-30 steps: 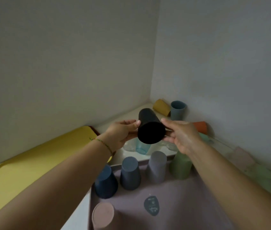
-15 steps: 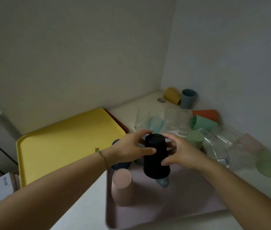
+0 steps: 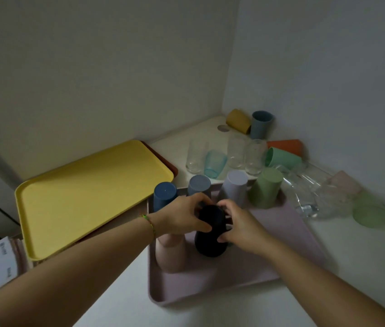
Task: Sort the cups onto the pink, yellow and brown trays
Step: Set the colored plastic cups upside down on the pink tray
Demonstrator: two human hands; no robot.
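While both hands close round it, the black cup (image 3: 210, 234) stands upside down on the pink tray (image 3: 257, 267), near the tray's middle and just right of an upturned pink cup (image 3: 170, 253). It is a plain, matt, very dark tumbler, narrower at the closed base, which faces up, and wider at the rim below. Its long axis runs close to vertical, the top tipped slightly toward the far side. The left hand (image 3: 182, 218) curls its fingers over the top, thumb across the near left flank. The right hand (image 3: 238, 225) grips the right flank with bent fingers. Along the tray's far edge a dark blue cup (image 3: 164, 194), a grey-blue cup (image 3: 198, 185), a lilac cup (image 3: 234, 187) and a green cup (image 3: 266, 187) stand inverted in a row. Left of it the yellow tray (image 3: 87, 197) lies over the brown tray (image 3: 172, 166).
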